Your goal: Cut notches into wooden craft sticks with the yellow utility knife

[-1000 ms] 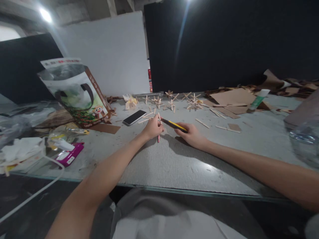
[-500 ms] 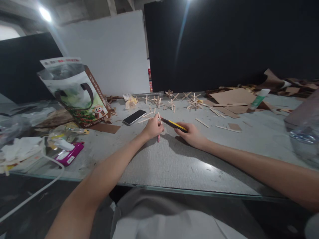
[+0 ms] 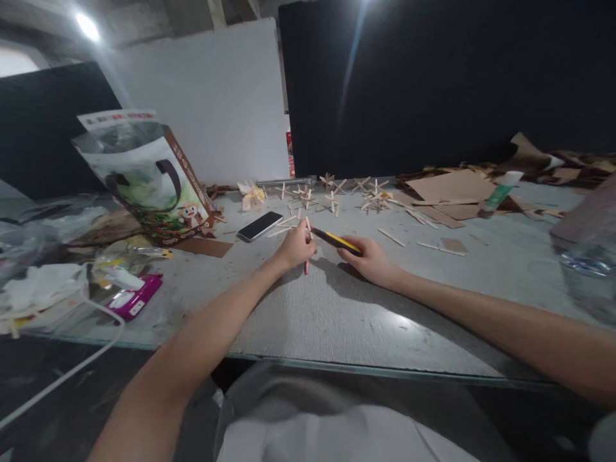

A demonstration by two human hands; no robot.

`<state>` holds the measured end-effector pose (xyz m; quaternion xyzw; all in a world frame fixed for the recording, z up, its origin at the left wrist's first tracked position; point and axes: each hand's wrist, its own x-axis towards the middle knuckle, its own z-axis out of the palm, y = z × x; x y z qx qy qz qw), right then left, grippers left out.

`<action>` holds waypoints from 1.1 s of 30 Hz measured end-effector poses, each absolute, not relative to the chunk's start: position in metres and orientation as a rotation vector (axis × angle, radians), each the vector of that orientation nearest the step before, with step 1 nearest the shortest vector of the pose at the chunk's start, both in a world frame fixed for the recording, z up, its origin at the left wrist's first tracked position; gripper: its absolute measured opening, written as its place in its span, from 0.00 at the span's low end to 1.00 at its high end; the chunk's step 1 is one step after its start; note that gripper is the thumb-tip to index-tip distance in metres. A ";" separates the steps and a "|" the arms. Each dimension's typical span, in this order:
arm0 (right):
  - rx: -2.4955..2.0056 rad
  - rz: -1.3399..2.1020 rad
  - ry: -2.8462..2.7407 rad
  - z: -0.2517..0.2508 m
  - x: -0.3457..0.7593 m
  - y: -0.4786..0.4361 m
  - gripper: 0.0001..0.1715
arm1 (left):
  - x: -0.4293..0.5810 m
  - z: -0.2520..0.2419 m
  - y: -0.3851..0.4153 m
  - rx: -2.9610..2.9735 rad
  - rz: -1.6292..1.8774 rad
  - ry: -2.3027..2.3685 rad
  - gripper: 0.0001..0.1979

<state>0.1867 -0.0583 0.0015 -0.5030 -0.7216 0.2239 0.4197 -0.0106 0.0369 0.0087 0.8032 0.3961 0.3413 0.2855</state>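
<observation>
My left hand is closed around a thin wooden stick, whose upper end sticks out above the fingers. Below that hand shows a small red-tipped thing; its kind is too small to tell. My right hand is wrapped round a black and yellow utility knife. The knife's front end points left and lies close to the stick; whether the two touch I cannot tell. Beyond the hands, small crossed-stick pieces stand in a cluster, and a loose wooden stick lies to the right.
A smartphone lies left of my hands. Farther left are a printed bag, a purple device and a white cable. Cardboard pieces and a glue stick sit back right, a clear plastic container at far right.
</observation>
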 end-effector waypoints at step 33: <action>-1.236 0.546 -1.875 0.002 0.187 -0.059 0.22 | -0.012 0.003 0.042 2.170 0.936 1.030 0.19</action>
